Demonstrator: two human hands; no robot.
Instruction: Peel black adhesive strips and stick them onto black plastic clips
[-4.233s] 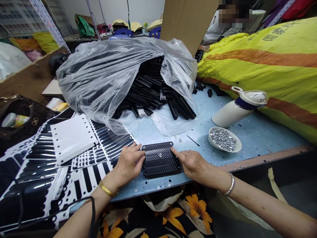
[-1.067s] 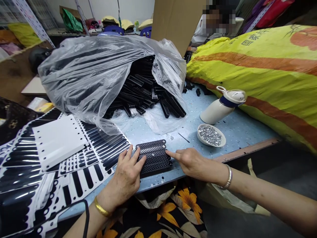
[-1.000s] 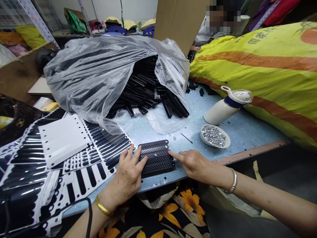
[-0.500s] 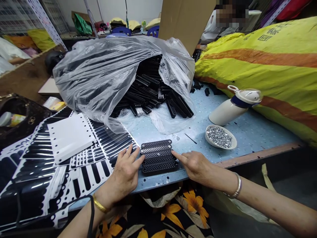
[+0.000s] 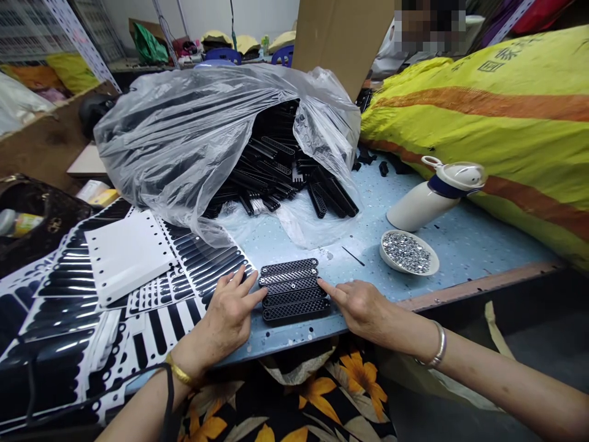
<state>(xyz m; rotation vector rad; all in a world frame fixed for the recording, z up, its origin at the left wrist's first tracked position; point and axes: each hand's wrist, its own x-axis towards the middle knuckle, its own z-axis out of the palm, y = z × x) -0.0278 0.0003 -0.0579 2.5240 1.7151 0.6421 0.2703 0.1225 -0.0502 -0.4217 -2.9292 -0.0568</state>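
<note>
Several black perforated strips (image 5: pixel 294 299) lie side by side near the table's front edge, with small silvery pieces on some of them. At their left ends is my left hand (image 5: pixel 232 310), fingers spread and fingertips touching or very near the strips. My right hand (image 5: pixel 356 302) has its index finger stretched to the right ends, the other fingers bent under. Neither hand shows anything held. A cream bowl (image 5: pixel 430 265) of small silvery pieces sits to the right. Behind, a clear plastic bag (image 5: pixel 184 123) lies open over a heap of black strips (image 5: pixel 271 166).
A white bottle (image 5: pixel 414 205) leans by the yellow sack (image 5: pixel 529 135) at the right. Sheets of black stickers (image 5: pixel 196 252) and a white sheet stack (image 5: pixel 129 255) cover the left. A thin dark stick (image 5: pixel 353 256) lies left of the bowl.
The view has shifted very slightly. My left hand has drawn a little to the left; my right hand and the black strips hold their places.
</note>
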